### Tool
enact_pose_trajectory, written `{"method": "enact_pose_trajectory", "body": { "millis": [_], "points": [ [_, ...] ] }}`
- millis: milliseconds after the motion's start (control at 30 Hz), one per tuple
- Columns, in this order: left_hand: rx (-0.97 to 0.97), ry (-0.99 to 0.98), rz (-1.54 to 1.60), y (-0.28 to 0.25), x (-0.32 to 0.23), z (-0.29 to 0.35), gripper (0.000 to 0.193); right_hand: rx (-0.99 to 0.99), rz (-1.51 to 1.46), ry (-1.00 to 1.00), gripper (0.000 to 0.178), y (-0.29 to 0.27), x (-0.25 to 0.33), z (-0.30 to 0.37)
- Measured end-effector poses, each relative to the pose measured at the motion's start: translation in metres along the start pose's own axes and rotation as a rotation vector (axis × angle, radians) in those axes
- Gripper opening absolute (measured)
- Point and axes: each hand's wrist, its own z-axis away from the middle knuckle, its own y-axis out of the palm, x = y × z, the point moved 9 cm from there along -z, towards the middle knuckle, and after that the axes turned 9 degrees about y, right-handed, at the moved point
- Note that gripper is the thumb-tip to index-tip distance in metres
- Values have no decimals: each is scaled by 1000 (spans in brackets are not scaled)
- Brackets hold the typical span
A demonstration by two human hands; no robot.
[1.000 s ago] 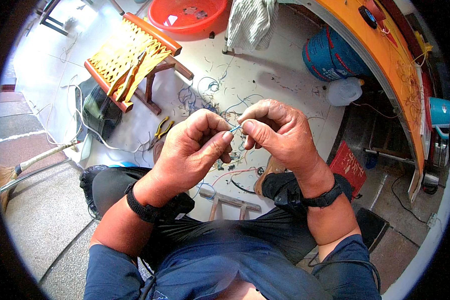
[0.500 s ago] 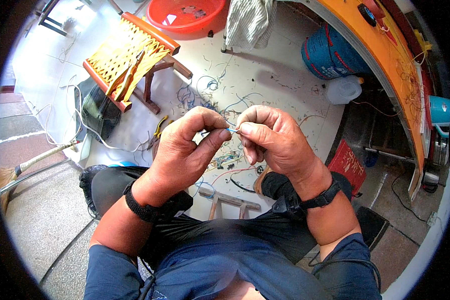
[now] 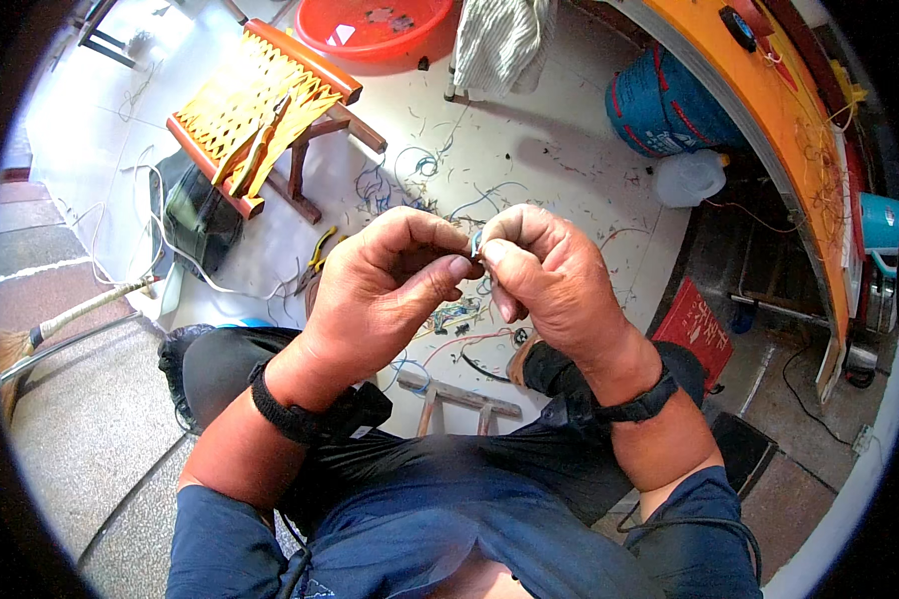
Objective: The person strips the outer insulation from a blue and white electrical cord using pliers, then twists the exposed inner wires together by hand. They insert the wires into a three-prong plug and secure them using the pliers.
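A short stretch of thin blue wire (image 3: 476, 241) shows at the fingertips of my right hand (image 3: 554, 275), which pinches it between thumb and index finger. Close against it, my left hand (image 3: 380, 285) brings its curled index finger and thumb to the same spot. What lies between the left fingertips is too small and too hidden to make out. Both hands are held in front of me above the floor, their tips almost touching.
Wire scraps (image 3: 454, 311) litter the floor below. A stool with a yellow woven seat (image 3: 260, 110) bears tools, with yellow-handled pliers (image 3: 322, 248) nearby. Around stand a red basin (image 3: 370, 45), a blue bucket (image 3: 669, 105), a plastic jug (image 3: 689, 180) and an orange-topped table (image 3: 769, 130).
The blue wire between my hands has gone from stretched across the gap to tucked up at my right fingertips. My left fingertips have shifted right, against the right ones.
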Motion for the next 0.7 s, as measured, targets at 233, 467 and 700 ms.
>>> {"method": "enact_pose_trajectory", "body": {
  "millis": [233,467,700],
  "points": [
    [32,45,-1,1,-3,1,19,-149,279,-113,9,-7,9,1],
    [26,52,-170,-2,-2,0,14,-182,383,-181,7,-1,18,4],
    [-122,75,-286,-12,-1,-2,5,-132,293,-118,7,5,10,6]
  ]
}}
